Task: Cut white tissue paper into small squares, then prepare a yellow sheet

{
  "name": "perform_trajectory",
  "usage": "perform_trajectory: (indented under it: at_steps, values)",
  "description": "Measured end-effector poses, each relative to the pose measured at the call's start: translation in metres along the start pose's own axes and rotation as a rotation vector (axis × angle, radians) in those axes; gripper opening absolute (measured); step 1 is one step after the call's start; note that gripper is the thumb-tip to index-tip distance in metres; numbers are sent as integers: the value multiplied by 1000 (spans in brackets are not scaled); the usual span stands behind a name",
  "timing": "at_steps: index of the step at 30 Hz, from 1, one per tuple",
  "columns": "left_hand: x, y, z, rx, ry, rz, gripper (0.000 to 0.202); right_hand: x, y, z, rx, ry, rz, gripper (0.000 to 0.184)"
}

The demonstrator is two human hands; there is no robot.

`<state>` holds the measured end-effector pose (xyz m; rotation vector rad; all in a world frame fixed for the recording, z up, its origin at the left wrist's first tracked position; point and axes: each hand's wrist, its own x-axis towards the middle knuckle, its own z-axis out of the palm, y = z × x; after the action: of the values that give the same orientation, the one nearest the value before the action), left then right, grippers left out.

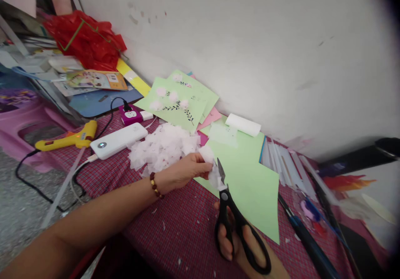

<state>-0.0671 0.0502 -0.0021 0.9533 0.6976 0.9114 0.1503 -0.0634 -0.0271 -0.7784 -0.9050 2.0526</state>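
In the foreground, the right hand [239, 252] is closed on black-handled scissors [225, 204], its digits through the two handle loops, which stand apart; the blades point away from the wearer. Beneath lies the desk [184, 229], covered with a red checked cloth and flecked with small pale scraps. Just beyond, the left hand [184, 171], with a beaded bracelet [153, 184] at the wrist, pinches a thin white piece [215, 178] between thumb and fingers, beside the scissor blades and over a plain green sheet [250, 179]. Behind this hand lies a heap of thin white pieces [167, 148]; to its left are a white power bank [120, 140] and a yellow glue gun [70, 140]. Farther back, a white roll [243, 125] rests near green sheets decorated with pale blossoms and dark sprigs [146, 100]. A red plastic bag [87, 41] occupies the far left, against a marked white wall [250, 41].
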Motion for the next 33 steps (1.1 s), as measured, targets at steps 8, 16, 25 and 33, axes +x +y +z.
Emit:
perform_trajectory:
  at_steps: [8,16,25,33]
  values:
    - [0,-1,-3,162,11,53,14,2,-4,4,174,-36,62,59]
    - [-4,8,0,233,21,68,18,2,-6,8,192,-23,71,59]
    - [0,12,-18,223,-164,-21,30,-3,-7,10,201,-75,89,59]
    - [5,11,-22,161,-91,-25,31,-6,-9,9,173,-59,83,57]
